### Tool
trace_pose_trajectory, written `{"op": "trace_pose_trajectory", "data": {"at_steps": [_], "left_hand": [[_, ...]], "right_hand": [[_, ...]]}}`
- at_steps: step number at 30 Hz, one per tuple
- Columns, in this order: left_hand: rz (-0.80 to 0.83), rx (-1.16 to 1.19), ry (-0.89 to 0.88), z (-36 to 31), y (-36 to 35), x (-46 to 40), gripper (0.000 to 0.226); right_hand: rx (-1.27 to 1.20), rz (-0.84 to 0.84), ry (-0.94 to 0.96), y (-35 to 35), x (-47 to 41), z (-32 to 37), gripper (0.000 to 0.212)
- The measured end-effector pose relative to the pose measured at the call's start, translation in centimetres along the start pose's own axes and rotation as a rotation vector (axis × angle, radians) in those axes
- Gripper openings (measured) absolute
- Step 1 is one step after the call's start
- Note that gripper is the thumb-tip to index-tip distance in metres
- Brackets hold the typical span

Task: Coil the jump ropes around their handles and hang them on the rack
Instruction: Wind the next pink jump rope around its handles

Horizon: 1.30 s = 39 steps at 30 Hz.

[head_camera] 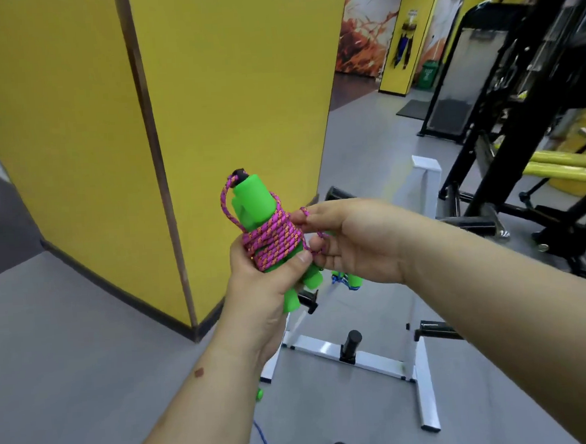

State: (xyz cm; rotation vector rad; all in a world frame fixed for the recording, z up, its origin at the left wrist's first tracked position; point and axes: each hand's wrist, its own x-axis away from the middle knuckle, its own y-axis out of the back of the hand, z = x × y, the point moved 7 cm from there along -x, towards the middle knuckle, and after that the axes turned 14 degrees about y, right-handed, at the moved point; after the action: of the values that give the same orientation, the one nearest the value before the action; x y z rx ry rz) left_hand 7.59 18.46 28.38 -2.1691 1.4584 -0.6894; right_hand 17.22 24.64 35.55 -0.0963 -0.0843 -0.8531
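Observation:
My left hand (268, 285) grips a pair of green jump-rope handles (254, 203) held together and tilted upright. A pink and orange rope (272, 238) is coiled tightly round their middle, with a small loop standing out near the black cap at the top. My right hand (351, 239) pinches the loose end of that rope just right of the coil. Behind and below my hands stands the white rack (420, 368) with black pegs. Another green-handled rope with a blue cord (345, 280) shows just under my right hand, by the rack.
A yellow pillar (209, 106) rises close in front on the left. A blue rope (264, 443) and a green handle tip (259, 393) lie on the grey floor below my left forearm. Black gym machines (536, 121) with yellow bars fill the right side.

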Motion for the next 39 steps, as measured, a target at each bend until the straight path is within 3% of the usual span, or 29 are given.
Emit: {"op": "trace_pose_trajectory", "data": {"at_steps": [5,12,22,34,36,39], "left_hand": [[-0.047,0.086,0.088,3.6,-1.4,-8.5,0.064],[-0.154,0.231,0.140,6.3,-2.9,-18.2,0.069],[-0.218,0.311,0.184,9.7,-4.3,-24.9,0.070],[-0.303,0.357,0.384,11.0,-4.4,-27.7,0.064],[-0.249,0.393,0.454,10.9,-4.9,-27.7,0.054],[-0.177,0.438,0.562,10.8,-5.9,-27.3,0.010]], "right_hand": [[0.194,-0.098,-0.078,5.5,-6.4,-1.3,0.023],[0.499,-0.111,-0.109,10.9,-15.5,-1.4,0.024],[0.823,-0.091,-0.148,15.5,-21.3,-0.7,0.023],[0.844,-0.234,-0.156,17.6,-24.1,-0.8,0.008],[0.863,-0.233,-0.165,17.3,-24.2,-0.6,0.014],[1.025,-0.205,-0.145,16.4,-24.1,0.1,0.018]]}}
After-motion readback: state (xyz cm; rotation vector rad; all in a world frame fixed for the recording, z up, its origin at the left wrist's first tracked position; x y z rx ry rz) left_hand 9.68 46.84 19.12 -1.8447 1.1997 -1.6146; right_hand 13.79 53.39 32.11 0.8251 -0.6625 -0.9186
